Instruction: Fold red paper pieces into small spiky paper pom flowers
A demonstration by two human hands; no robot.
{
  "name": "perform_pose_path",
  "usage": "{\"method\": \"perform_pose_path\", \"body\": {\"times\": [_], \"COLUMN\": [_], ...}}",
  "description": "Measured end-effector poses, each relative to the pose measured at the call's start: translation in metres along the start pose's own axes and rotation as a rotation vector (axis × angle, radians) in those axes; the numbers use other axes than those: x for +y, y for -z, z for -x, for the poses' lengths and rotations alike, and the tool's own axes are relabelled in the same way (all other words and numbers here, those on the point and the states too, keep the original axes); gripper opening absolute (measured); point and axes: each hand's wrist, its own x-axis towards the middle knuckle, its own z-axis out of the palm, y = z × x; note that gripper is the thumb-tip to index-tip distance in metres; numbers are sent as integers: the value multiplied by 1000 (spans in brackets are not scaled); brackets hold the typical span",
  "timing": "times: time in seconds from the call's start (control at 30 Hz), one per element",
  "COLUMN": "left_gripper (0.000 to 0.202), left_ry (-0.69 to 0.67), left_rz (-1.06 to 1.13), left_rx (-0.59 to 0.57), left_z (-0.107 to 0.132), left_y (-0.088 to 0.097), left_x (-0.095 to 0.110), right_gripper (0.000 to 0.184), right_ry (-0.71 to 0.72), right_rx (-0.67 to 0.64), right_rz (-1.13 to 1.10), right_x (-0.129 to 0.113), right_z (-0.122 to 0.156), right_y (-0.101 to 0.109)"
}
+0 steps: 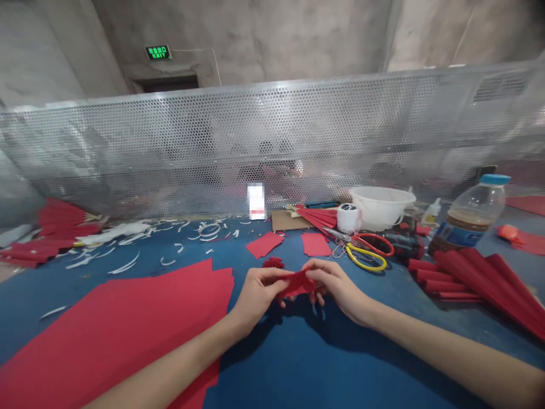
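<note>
Red paper (297, 282) is near the centre of the frame, above the blue worktop (340, 363). Left hand (263, 287) and right hand (331, 282) are both grasping it, one at each end. Scissors (349, 246) lie right of centre, and large red sheets (128, 324) lie at lower left.

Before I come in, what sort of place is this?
Probably a papercraft workshop: large red sheets, scissors and curled white scraps lie on a blue table.
</note>
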Motion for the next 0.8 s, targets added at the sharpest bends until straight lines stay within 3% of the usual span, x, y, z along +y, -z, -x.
{"method": "perform_pose_path", "body": {"times": [0.07,0.13,0.4,0.6,0.8], "left_gripper": [23,23,30,35,36], "left_ry": [-6,-18,11,19,-9], "left_rz": [-25,-56,78,-29,-6], "left_rx": [7,2,-24,83,17], "left_z": [1,2,3,-3,-4], "left_y": [0,-1,2,1,5], "left_x": [-2,-3,1,-4,-8], "right_gripper": [42,48,31,32,36], "right_ry": [-50,-64,26,-13,-1], "right_rx": [-22,-51,-83,-179,-306], "right_rz": [-20,7,119,206,283], "right_x": [-1,-2,2,1,-7], "right_z": [0,0,-1,0,5], "right_y": [0,-1,2,3,-1]}}
